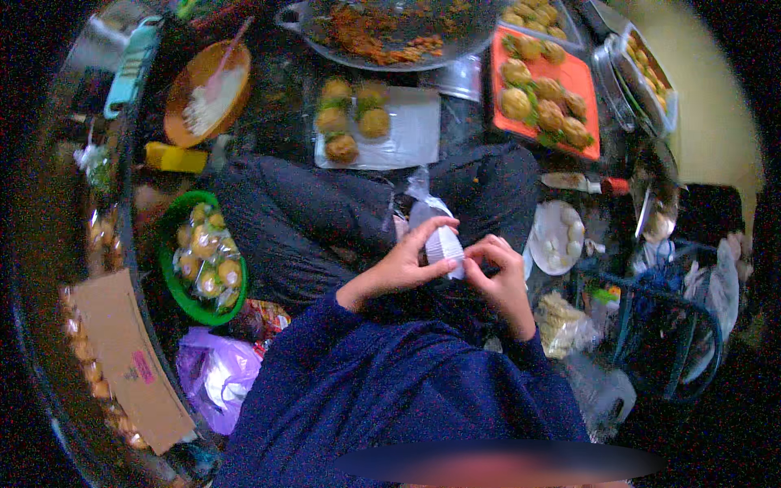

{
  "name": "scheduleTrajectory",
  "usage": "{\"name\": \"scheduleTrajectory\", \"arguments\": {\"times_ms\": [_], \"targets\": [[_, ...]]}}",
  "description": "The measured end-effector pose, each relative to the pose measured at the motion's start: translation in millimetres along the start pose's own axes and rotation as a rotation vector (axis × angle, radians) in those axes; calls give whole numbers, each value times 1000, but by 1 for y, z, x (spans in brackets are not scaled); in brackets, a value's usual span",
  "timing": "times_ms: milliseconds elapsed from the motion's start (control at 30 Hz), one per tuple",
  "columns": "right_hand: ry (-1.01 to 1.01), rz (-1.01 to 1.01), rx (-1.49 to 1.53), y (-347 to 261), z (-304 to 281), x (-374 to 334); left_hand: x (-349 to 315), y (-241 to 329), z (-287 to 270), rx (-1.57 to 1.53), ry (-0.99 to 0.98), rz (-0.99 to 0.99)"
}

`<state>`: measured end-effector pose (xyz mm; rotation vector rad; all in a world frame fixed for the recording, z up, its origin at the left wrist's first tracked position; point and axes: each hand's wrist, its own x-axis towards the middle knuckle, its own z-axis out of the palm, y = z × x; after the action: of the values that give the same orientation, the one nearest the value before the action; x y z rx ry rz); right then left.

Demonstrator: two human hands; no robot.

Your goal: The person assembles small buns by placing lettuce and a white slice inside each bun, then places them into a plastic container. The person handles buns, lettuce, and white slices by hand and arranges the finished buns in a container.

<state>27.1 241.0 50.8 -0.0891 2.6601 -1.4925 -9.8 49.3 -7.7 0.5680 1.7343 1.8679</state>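
Head view: white ridged stack (446, 246), apparently paper cups, over the lap (285, 195); left hand (413, 255), grip closed round its sides. Right hand (498, 272): fingertips bunched beside its lower end, hold unclear. Probably light, crushable; best held gently by the sides.

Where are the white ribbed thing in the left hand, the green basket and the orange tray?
White ribbed thing (444, 245): head view, ribbed side.
Green basket (198, 311): head view, lower rim.
Orange tray (573, 67): head view, bare surface.
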Motion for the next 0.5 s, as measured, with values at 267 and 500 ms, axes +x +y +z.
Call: {"name": "scheduleTrajectory", "arguments": {"times_ms": [267, 500], "targets": [[321, 178, 63, 3, -62, 1, 49, -20, -3, -102, 0, 85], [464, 33, -257, 3, -44, 7, 72, -23, 1, 566, 151, 288]]}}
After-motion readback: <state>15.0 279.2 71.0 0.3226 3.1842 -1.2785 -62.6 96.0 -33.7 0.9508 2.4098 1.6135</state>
